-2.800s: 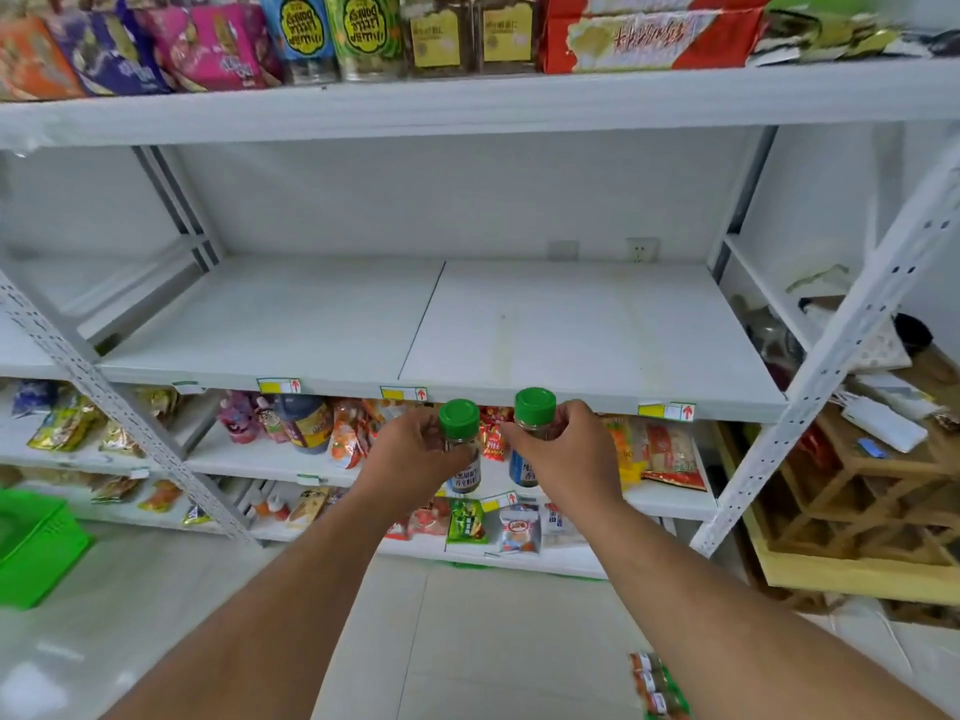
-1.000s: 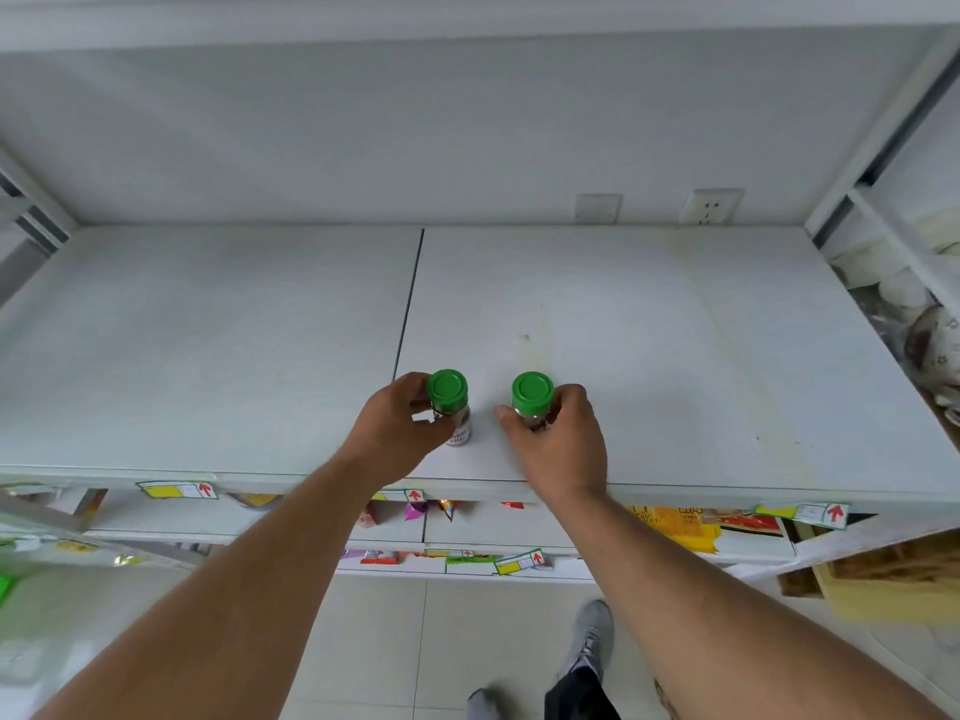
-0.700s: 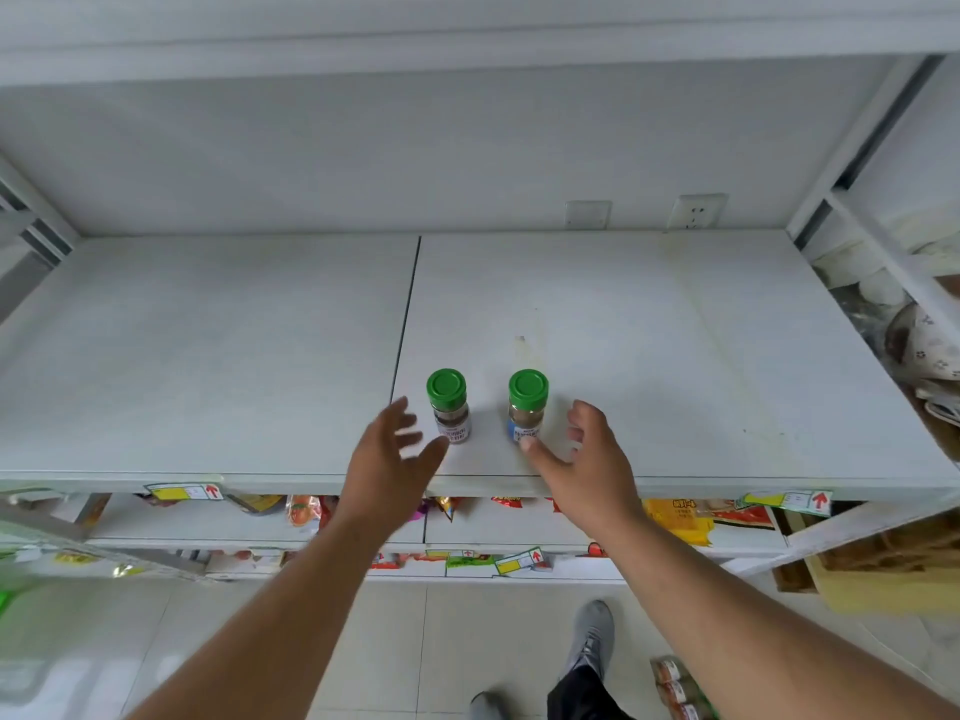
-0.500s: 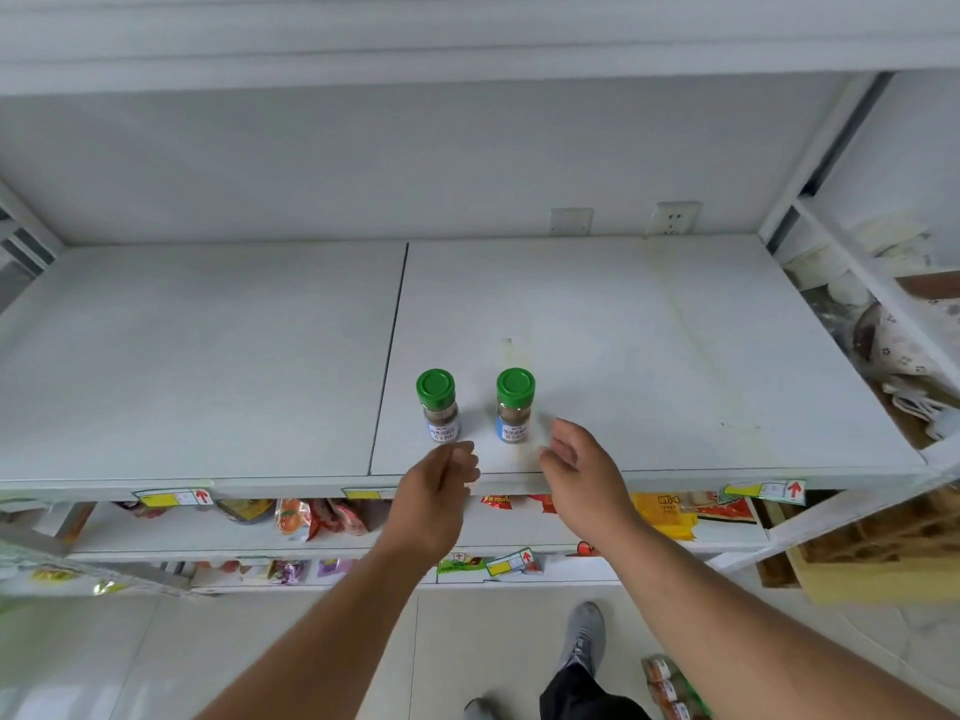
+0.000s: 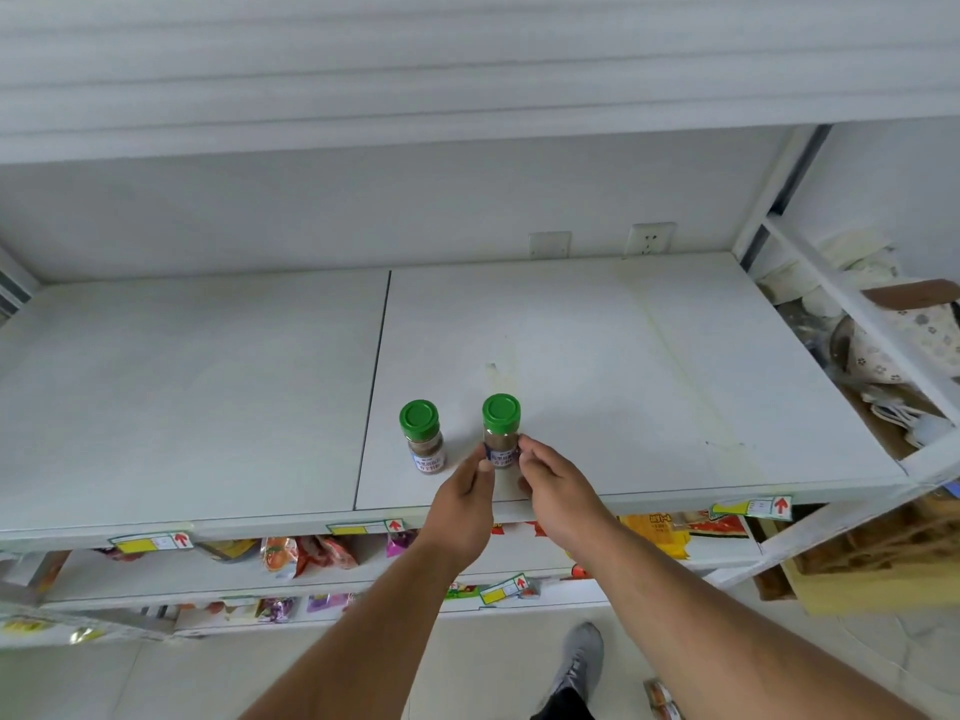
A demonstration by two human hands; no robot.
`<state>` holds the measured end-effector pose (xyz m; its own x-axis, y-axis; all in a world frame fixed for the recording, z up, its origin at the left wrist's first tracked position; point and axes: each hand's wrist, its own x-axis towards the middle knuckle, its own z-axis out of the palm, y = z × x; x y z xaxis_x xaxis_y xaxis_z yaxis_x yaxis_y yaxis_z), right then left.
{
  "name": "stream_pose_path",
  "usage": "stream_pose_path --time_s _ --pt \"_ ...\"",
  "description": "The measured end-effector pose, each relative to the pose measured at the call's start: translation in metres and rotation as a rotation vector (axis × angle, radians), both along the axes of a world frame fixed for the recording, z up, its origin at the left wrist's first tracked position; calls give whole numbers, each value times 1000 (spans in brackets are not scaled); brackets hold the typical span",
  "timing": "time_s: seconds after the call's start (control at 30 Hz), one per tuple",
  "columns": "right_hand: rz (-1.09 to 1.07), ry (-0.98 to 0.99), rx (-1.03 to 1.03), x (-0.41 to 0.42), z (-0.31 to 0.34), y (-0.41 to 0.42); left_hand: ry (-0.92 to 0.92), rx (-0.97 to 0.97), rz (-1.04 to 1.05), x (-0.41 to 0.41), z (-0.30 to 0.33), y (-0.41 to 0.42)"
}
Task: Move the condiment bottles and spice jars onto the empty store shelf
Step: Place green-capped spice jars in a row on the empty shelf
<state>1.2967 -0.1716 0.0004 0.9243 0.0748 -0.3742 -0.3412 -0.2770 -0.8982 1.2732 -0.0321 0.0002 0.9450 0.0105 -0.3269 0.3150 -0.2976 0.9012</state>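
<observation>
1. Right spice jar (image 5: 501,433) stands upright near the front edge of the shelf (image 5: 649,387); left spice jar (image 5: 423,436) stands just beside it.
2. Left hand (image 5: 465,498) and right hand (image 5: 558,483) pinch its labelled body from either side.
3. Judged light, rigid, smooth and breakable; best held at the body, below the green cap.

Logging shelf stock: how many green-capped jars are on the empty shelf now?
2. Left jar stands free right of the shelf seam; right jar beside it, pinched by left hand and right hand. None seem hidden.
</observation>
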Motion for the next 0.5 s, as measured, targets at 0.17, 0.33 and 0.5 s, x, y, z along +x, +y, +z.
stream_pose_path --time_s 0.17,0.33,0.5 --pt "-39 -15 24 15 -7 -5 4 17 -20 13 -1 -4" --pt "-50 -23 25 35 -9 -6 -8 24 -13 35 3 -9" --pt "-8 -55 -21 63 -4 -7 -15 28 3 61 -6 -15"
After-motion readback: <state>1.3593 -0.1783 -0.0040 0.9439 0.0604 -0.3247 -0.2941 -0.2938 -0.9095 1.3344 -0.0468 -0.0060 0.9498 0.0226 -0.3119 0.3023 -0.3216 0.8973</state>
